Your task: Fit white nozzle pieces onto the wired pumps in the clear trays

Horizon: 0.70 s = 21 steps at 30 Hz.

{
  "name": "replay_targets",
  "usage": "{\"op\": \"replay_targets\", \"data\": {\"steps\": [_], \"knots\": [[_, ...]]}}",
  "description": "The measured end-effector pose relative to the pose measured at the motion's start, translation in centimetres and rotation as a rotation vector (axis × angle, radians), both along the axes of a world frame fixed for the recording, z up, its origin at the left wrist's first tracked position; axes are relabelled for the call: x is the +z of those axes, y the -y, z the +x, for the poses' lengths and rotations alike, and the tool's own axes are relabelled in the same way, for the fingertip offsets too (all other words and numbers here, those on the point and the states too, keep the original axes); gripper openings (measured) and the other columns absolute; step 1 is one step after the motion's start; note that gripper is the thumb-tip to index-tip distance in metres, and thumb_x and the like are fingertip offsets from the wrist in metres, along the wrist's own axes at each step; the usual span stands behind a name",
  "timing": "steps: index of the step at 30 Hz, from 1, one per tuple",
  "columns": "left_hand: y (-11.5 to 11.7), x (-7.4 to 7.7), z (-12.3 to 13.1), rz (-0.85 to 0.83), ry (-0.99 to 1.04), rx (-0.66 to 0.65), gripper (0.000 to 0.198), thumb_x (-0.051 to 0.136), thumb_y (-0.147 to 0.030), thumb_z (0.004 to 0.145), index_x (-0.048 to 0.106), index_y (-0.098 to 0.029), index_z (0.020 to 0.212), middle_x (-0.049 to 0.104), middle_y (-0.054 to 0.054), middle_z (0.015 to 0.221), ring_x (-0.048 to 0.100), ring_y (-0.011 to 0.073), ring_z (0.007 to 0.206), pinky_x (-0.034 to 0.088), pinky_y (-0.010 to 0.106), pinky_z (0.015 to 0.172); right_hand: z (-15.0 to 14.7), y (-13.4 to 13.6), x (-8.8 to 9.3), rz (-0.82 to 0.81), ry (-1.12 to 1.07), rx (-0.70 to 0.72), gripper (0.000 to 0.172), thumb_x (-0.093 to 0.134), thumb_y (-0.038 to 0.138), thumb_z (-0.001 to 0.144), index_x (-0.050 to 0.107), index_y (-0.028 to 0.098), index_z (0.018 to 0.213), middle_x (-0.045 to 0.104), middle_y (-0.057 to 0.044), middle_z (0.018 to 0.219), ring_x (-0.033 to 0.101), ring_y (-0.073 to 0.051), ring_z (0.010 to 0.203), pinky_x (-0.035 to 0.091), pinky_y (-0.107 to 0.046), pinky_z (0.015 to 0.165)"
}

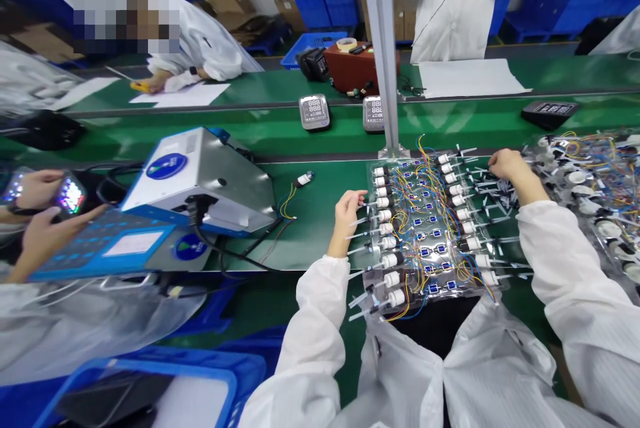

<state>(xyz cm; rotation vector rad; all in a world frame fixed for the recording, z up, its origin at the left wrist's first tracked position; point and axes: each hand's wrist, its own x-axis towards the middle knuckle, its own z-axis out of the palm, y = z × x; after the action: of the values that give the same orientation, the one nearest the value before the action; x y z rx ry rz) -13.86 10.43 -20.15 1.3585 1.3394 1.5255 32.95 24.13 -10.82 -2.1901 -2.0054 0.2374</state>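
In front of me lies a transparent plastic tray (411, 279) with two columns of small white cylindrical parts (387, 228), thin coloured wires and small blue-faced pieces. Pale thin strips stick out from the cylinders on both sides. My left hand (345, 218) is at the tray's left edge, its fingertips pinched beside a cylinder's dark end; what they hold is too small to make out. Beyond the tray's right edge, my right hand (511, 167) has its fingers curled together over a pile of small black and white pieces (497, 196). Anything between those fingers is hidden.
More wired parts (595, 181) are heaped at right. A metal post (383, 48) rises behind the tray. Left stand a silver-and-blue machine (215, 181) and one loose wired cylinder (303, 180). A co-worker's hands (45, 228) hold a lit device; other people work across the bench.
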Motion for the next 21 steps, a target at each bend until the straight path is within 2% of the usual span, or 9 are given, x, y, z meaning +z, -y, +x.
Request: {"op": "replay_targets", "data": {"steps": [3,6,9,11,14,16,18,21], "knots": [[-0.4,-0.5,-0.3,-0.058,0.108,0.041,0.043,0.059,-0.056,0.095,0.080,-0.018,0.102,0.064,0.006,0.088,0.058,0.0136,0.074,0.043,0.022,0.058,0.9,-0.5,3.4,-0.091,0.020,-0.063,0.025,0.076,0.014,0.079,0.084,0.012,0.103,0.079,-0.016,0.097,0.073,-0.026,0.094,0.054,-0.038,0.093],[-0.9,0.0,-0.9,-0.061,0.237,0.148,0.037,0.062,-0.051,0.093,0.078,-0.019,0.100,0.064,0.004,0.083,0.058,0.0119,0.069,0.041,0.021,0.055,0.3,0.3,8.1,0.094,-0.094,-0.026,0.021,0.073,0.018,0.087,0.083,0.010,0.104,0.078,-0.018,0.094,0.072,-0.022,0.091,0.052,-0.035,0.091],[-0.9,2.7,-1.1,0.068,0.164,0.250,0.030,0.068,-0.047,0.092,0.078,-0.018,0.094,0.067,0.004,0.084,0.060,0.0118,0.072,0.047,0.023,0.063,-3.9,2.6,12.1,0.316,-0.336,0.194,0.023,0.073,0.026,0.092,0.080,0.010,0.108,0.078,-0.016,0.096,0.071,-0.017,0.087,0.053,-0.031,0.084],[-0.6,5.7,-0.3,0.176,0.046,0.210,0.026,0.073,-0.043,0.092,0.079,-0.018,0.096,0.072,0.007,0.094,0.066,0.0150,0.084,0.053,0.027,0.076,-8.3,4.3,13.6,0.318,-0.512,0.383,0.026,0.075,0.031,0.092,0.078,0.010,0.108,0.077,-0.016,0.097,0.071,-0.016,0.085,0.054,-0.030,0.080],[-0.4,10.1,1.6,0.206,0.028,-0.103,0.034,0.079,-0.044,0.089,0.078,-0.021,0.113,0.076,0.010,0.108,0.072,0.0199,0.091,0.058,0.034,0.083,-15.4,6.1,14.1,0.133,-0.782,0.662,0.022,0.080,0.035,0.087,0.077,0.015,0.096,0.076,-0.009,0.088,0.071,-0.016,0.078,0.058,-0.031,0.074],[-0.7,11.9,2.6,0.173,0.082,-0.292,0.048,0.086,-0.046,0.082,0.074,-0.021,0.122,0.076,0.012,0.114,0.074,0.0230,0.094,0.060,0.037,0.083,-19.2,6.6,13.4,-0.021,-0.939,0.815,0.024,0.084,0.039,0.084,0.074,0.018,0.091,0.075,-0.006,0.086,0.071,-0.017,0.078,0.061,-0.034,0.074],[-1.0,12.6,3.0,0.164,0.129,-0.389,0.058,0.089,-0.049,0.078,0.071,-0.021,0.126,0.076,0.012,0.111,0.076,0.0262,0.099,0.061,0.039,0.083,-22.0,6.6,12.3,-0.140,-1.065,0.899,0.027,0.084,0.043,0.084,0.072,0.019,0.091,0.076,-0.006,0.087,0.072,-0.018,0.079,0.062,-0.035,0.076],[-1.3,12.1,2.5,0.133,0.223,-0.442,0.058,0.090,-0.050,0.075,0.066,-0.021,0.119,0.077,0.009,0.102,0.077,0.0251,0.095,0.061,0.034,0.075,-24.6,6.2,10.6,-0.237,-1.220,0.935,0.028,0.082,0.042,0.085,0.069,0.018,0.093,0.076,-0.006,0.087,0.072,-0.018,0.078,0.062,-0.035,0.075]]}}
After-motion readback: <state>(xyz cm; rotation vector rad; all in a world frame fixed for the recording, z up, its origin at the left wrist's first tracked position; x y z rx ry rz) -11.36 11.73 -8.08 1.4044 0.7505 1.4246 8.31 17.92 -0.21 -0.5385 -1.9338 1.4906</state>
